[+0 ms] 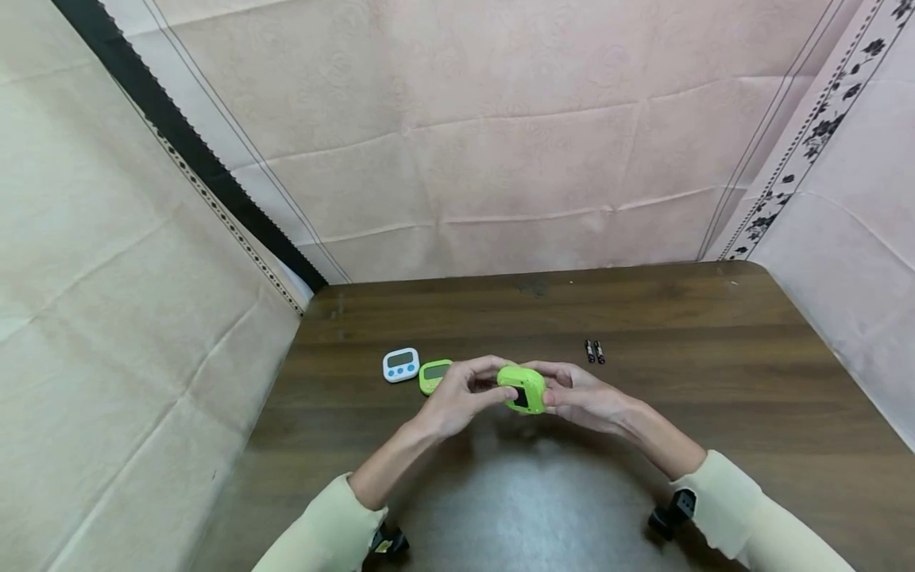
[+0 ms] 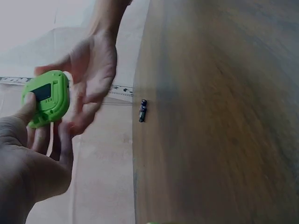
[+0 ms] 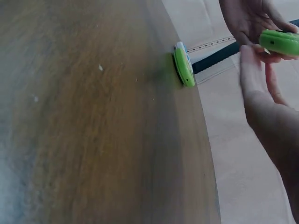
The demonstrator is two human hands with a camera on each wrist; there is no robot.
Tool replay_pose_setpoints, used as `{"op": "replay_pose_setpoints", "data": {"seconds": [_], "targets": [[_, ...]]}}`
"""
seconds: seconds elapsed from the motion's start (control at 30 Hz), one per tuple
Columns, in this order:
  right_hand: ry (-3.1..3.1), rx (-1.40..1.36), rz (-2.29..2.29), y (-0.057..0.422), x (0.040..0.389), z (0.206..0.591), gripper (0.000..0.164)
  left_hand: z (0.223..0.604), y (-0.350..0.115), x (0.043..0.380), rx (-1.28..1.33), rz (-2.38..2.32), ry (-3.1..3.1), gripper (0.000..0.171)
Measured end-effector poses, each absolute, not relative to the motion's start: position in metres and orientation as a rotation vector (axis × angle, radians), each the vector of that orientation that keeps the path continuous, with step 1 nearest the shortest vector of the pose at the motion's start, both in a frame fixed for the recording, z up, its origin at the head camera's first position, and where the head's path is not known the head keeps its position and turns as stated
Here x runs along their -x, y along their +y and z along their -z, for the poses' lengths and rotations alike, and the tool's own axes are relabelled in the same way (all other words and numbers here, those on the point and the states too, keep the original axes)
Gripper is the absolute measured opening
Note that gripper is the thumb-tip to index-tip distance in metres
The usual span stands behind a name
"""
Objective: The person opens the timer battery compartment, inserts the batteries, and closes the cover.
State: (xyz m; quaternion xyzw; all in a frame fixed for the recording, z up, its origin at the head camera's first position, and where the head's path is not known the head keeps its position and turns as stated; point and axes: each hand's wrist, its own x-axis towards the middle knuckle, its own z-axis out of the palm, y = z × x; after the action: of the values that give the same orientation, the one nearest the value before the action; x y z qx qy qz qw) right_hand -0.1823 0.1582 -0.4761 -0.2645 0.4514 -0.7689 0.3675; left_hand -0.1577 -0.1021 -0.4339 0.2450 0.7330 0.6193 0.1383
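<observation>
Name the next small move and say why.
Likely, have the right hand release the held green timer and reach for the two batteries: the left hand also grips the timer, its back shows, and the batteries lie nearer the right hand. Whether its battery compartment is open is unclear.

Curtained-off workspace: wood tbl (image 1: 715, 334) w/ patterned cloth backdrop (image 1: 529, 159).

I have a lime-green gadget (image 1: 527, 384) between my left hand (image 1: 465, 397) and right hand (image 1: 582, 400), just below and right of centre in the head view. It's a rounded square with its back turned to me, where a dark rectangle (image 2: 43, 92) sits under my left thumb. In the left wrist view it's at the left, tilted; in the right wrist view, upper right, nearly edge-on, with a small dark hole in its side.
</observation>
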Motion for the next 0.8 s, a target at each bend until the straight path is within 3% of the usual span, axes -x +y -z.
{"op": "replay_pose_setpoints", "data": {"seconds": [0.1, 0.3, 0.5, 0.8], "targets": [[1.157, 0.688, 1.979, 0.158, 0.182, 0.476, 0.063, 0.435, -0.103, 0.158, -0.827, -1.768, 2.209, 0.027], [1.237, 0.742, 1.977, 0.158, 0.181, 0.473, 0.069, 0.436, -0.104, 0.158, -0.92, -1.729, 2.353, 0.035], [1.675, 0.876, 1.947, 0.155, 0.18, 0.464, 0.064, 0.438, -0.102, 0.155, -0.803, -1.726, 2.39, 0.046], [2.629, 1.0, 1.562, 0.151, 0.171, 0.446, 0.07, 0.441, -0.1, 0.155, -0.535, -1.905, 2.165, 0.036]]}}
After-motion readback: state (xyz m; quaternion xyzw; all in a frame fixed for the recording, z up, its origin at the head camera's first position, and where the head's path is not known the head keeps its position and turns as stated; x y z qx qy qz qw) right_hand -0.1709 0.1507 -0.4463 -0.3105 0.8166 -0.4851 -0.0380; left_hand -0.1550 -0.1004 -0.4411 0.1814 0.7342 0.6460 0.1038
